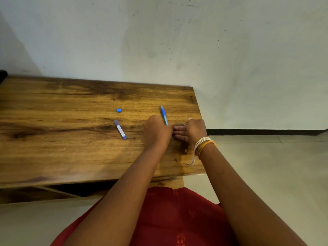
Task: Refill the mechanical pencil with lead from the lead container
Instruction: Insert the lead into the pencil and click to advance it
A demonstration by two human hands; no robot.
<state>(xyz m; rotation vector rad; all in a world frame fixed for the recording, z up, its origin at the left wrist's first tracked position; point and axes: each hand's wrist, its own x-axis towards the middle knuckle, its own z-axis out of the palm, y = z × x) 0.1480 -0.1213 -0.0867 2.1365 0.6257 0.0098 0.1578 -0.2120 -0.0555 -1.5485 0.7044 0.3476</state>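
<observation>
My left hand (157, 132) grips the blue mechanical pencil (164, 114) in a fist over the right part of the wooden table (71, 153); the pencil's far end sticks out beyond the knuckles. My right hand (192, 132) is right beside it, several fingers stretched straight toward the left fist and touching it. A small blurred grey shape sits by the right thumb; I cannot tell what it is. The lead container (120, 129), a slim purple-and-white case, lies flat on the table left of my hands. A small blue cap (119, 110) lies beyond it.
The table's right edge (201, 139) runs just past my right wrist, which wears white and orange threads (204, 143). A pale wall rises behind the table and a tiled floor lies to the right. A dark object (2, 74) sits at the far left corner.
</observation>
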